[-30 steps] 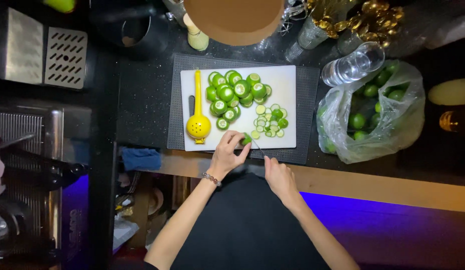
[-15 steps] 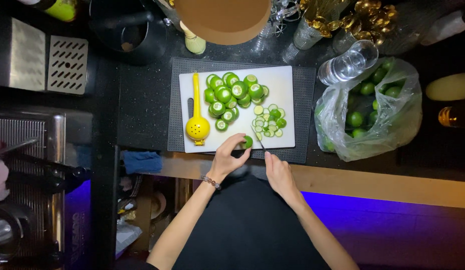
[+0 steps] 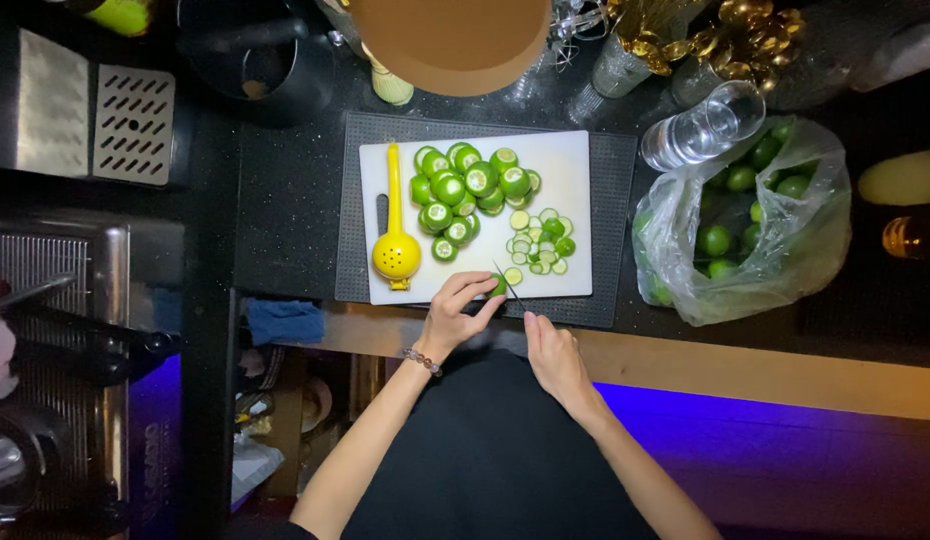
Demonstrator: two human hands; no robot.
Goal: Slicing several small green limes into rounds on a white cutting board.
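Your hands have barely shifted since a moment ago, staying at the near edge of the white cutting board (image 3: 570, 165), which lies on a dark mat (image 3: 610, 240). Right of it sits a plastic bag of limes (image 3: 745, 225). On the board lie halved limes (image 3: 465, 190), a yellow squeezer (image 3: 396, 240) and lime slices (image 3: 540, 240). Your left hand (image 3: 455, 312) pinches a lime (image 3: 498, 287); your right hand (image 3: 550, 352) grips a knife (image 3: 509, 285) against it
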